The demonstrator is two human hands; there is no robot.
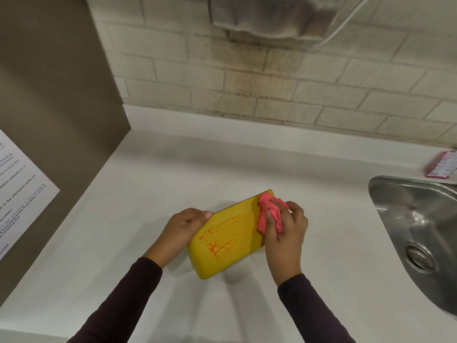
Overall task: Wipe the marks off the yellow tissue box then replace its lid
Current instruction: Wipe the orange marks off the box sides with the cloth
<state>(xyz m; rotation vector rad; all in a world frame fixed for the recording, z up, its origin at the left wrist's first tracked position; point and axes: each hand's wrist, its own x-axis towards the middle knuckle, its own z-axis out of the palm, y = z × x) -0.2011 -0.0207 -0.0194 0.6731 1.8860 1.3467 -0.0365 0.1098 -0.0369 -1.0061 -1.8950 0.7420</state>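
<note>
A yellow tissue box (223, 240) is seen on the white table (111, 243), near the middle of the view, turned at an angle with one broad face up. That face is covered with orange, branching marks (222, 237), densest toward its near-left part. The box's left end is clasped by the left hand (184, 225), whose grip is closed around it with the thumb laid along the far edge. A crumpled pink cloth (268, 214) is bunched in the closed grip of the right hand (286, 233) and pressed against the box's far-right part. Dark sleeves (309, 310) are worn on both arms. A steel sink (418, 233) is set into the table at the right, with a pink packet (440, 165) beyond it. No lid can be made out.
</note>
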